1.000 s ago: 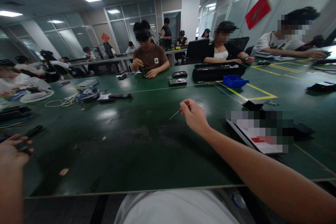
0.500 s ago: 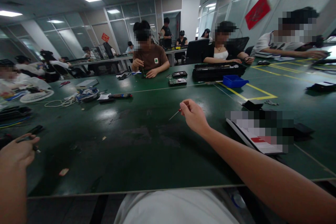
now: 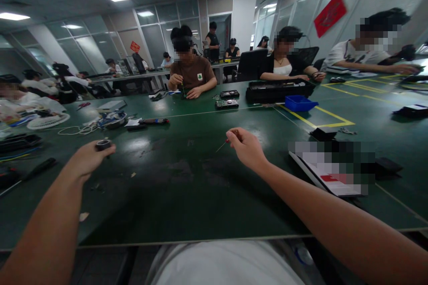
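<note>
Over the left part of the green table (image 3: 160,213), my left hand (image 3: 87,156) is closed around a small black cylindrical object (image 3: 103,144) with a round, grey-centred end. What kind of object it is I cannot tell. Near the middle, my right hand (image 3: 246,148) pinches a small screwdriver (image 3: 221,146) above the tabletop. Its thin metal shaft points down and to the left, and a bit of red shows at the fingers, which cover most of the handle. A larger black-handled screwdriver (image 3: 40,169) lies to the left of my left forearm.
To the right lies a white, partly blurred panel (image 3: 309,167) beside black pieces. Farther back are a blue bin (image 3: 300,103), a long black casing (image 3: 279,92), a hard drive (image 3: 227,104) and a tangle of cables (image 3: 110,120). Co-workers sit across the table, one in a brown shirt (image 3: 194,73).
My left hand has moved from the left edge rightward and forward, carrying the black cylindrical object. My right hand with the screwdriver has stayed almost in place.
</note>
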{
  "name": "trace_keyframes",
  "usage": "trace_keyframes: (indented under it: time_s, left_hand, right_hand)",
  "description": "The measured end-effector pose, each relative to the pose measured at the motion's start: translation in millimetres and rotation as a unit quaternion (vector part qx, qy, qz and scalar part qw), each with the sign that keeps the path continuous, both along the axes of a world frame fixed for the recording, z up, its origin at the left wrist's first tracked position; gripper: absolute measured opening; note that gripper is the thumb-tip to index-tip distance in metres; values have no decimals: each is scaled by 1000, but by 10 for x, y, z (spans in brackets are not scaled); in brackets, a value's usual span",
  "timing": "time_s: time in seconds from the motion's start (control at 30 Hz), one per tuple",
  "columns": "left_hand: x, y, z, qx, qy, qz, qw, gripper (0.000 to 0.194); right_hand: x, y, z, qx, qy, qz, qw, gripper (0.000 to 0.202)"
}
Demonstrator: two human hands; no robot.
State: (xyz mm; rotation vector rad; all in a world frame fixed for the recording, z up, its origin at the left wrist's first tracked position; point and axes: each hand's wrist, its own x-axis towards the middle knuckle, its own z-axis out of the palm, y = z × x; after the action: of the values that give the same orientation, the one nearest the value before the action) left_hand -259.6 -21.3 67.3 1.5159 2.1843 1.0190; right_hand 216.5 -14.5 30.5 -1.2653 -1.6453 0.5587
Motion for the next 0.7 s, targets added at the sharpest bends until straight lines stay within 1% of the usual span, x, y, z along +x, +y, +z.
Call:
trace_keyframes:
  time_s: [0.1,0.17,0.2,0.27,0.37,0.43,0.53,0.63,0.7]
  left_hand:
    - [638,131,58,-22,-41,-116,992,57]
    - [1071,178,90,-32,-65,-174,982,62]
    - [1273,196,100,-38,-75,-201,976,62]
    - [1635,228,101,-40,-58,-258,964,55]
    - [2059,272,38,-48,2,-339,940,38]
    - [2270,290,-50,-54,22,-376,925,28]
    - [2488,280,-223,-23,24,-387,922,24]
    - [2592,240,-391,16,27,-377,926,24]
    - [2612,214,-476,31,29,-382,923,24]
  right_hand:
    - [1,13,-24,-3,28,25,999,28]
    - [-3,17,-39,-4,45,42,998,28]
    - [-5,15,-43,-4,50,49,998,28]
    - [-8,1,-40,0,52,55,997,27]
    - [-1,-32,-10,2,36,43,998,26]
    - [9,-46,10,4,26,28,999,28]
    - [18,-38,13,21,63,30,997,29]
    - [5,-18,-7,40,145,52,987,28]
    - [-12,-11,-22,40,173,63,982,27]
